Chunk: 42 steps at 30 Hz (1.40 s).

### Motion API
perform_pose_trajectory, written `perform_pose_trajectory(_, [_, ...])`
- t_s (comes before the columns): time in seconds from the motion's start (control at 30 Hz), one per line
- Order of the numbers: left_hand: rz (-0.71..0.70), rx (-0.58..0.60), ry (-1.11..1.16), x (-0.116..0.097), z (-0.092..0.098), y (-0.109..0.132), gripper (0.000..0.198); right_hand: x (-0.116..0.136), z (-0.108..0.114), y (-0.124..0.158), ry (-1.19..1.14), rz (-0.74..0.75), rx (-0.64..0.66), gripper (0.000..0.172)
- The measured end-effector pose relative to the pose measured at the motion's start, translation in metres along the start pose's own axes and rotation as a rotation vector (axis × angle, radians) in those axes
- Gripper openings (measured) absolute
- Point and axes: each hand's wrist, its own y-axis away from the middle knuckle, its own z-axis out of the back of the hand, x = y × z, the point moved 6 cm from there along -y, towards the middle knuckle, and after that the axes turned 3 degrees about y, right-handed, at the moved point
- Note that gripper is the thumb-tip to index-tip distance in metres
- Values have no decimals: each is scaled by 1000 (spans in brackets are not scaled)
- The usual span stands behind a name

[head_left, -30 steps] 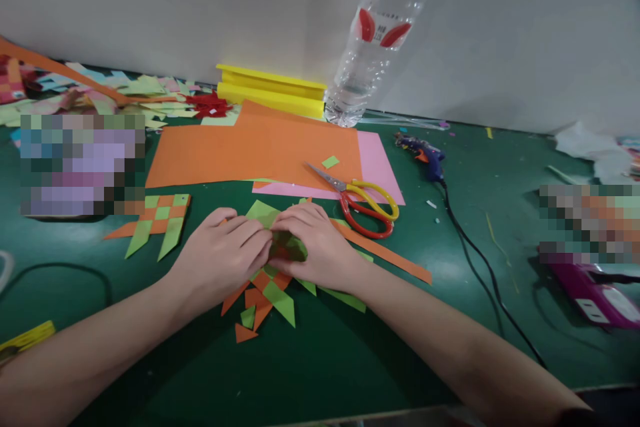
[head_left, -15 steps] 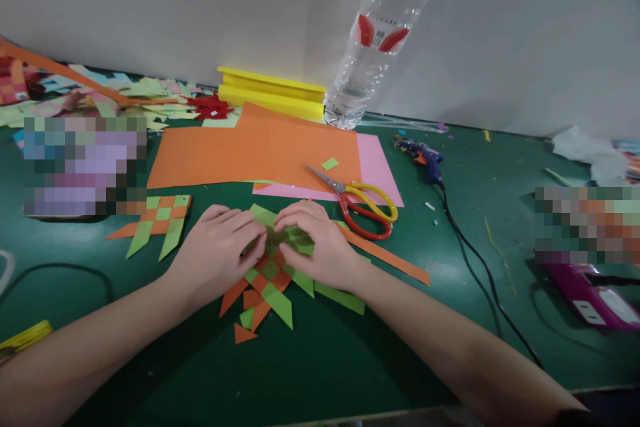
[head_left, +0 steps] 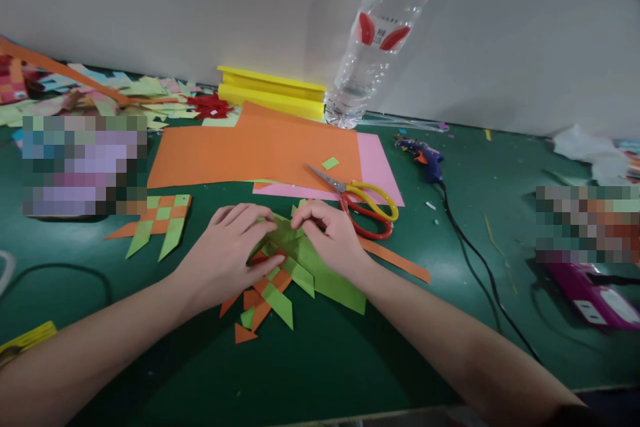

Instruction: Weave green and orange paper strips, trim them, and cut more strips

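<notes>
My left hand [head_left: 237, 240] arches over a woven orange and green paper fish [head_left: 277, 293], its thumb resting at the woven part and apart from the curved fingers. My right hand [head_left: 330, 233] is closed in a pinch above a sheet of green paper [head_left: 333, 277]. Slivers of green show at its fingertips, but what the pinch holds is too small to name. Part of the fish lies hidden beneath my left hand. Close below it are small orange and green offcuts [head_left: 245, 333]. A second woven fish [head_left: 163, 213] lies to the left.
Red and yellow handled scissors [head_left: 367, 207] lie partly on orange paper [head_left: 255, 153] over pink paper [head_left: 377, 160]. Behind stand a plastic bottle [head_left: 373, 60] and a yellow holder [head_left: 273, 93]. A corded glue gun [head_left: 423, 157] and a purple power strip [head_left: 587, 293] are at right; paper scraps [head_left: 115, 97] heap at left.
My right hand has moved slightly right, widening the gap between the hands and uncovering more green paper. My left thumb has spread away from its fingers over the fish.
</notes>
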Motion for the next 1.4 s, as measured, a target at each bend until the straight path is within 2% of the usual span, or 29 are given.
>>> perform_pose_trajectory(0.2, [-74, 26, -78, -4, -4, 0, 27, -1, -3, -2, -8, -34, 37, 20])
perform_pose_trajectory(0.47, [-208, -28, -176, -15, 1, -2, 22, 2, -3, -1, 19, -25, 55, 21])
perform_pose_trajectory(0.7, [-173, 16, -65, -12, -2, -1, 21, 2, -2, -2, 14, -26, 50, 20])
perform_pose_trajectory(0.93, [-48, 46, 207, 1, -3, -3, 19, -1, -2, -2, 10, -36, 52, 21])
perform_pose_trajectory(1.03, [-60, 37, 186, 2, 1, -3, 19, -1, -3, -2, 7, -33, 51, 21])
perform_pose_trajectory(1.23, [-153, 45, 5, -2, 2, -1, 45, 1, -2, -2, 18, -36, 55, 21])
perform_pose_trajectory(1.4, [-142, 81, 70, 2, -2, -2, 44, 1, -2, -1, 22, -34, 57, 21])
